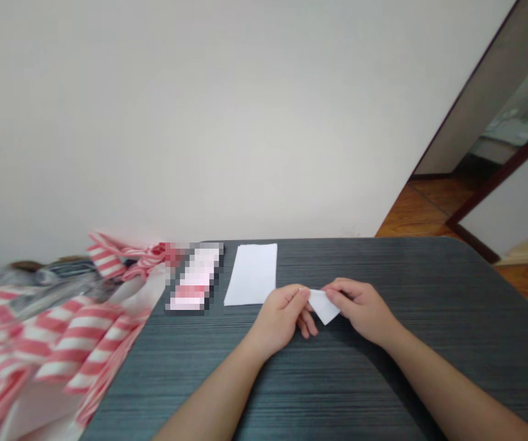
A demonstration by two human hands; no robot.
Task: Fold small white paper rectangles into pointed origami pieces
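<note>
Over the middle of the dark wood-grain tabletop (167, 355), the left hand (285, 318) and the right hand (362, 311) work a small folded white paper (324, 306). Left hand: thumb and forefinger clamped on the paper's upper left end, remaining fingers loose below. Right hand: thumb and forefinger clamped on the upper right end. The step appears to be folding or creasing. Align the layers before pressing, hold even tension along the upper edge, and press the crease from its middle outward; excess pull may skew or tear the paper.

The paper lies between the two pinches, its point directed toward the tabletop's near edge; contact with the surface cannot be determined. Toward the tabletop's far edge, left of centre, lies blank white paper (252, 274); at its far left corner, a pixelated rectangular object (196, 277). Beyond the far edge stands a plain wall (255, 122).
</note>
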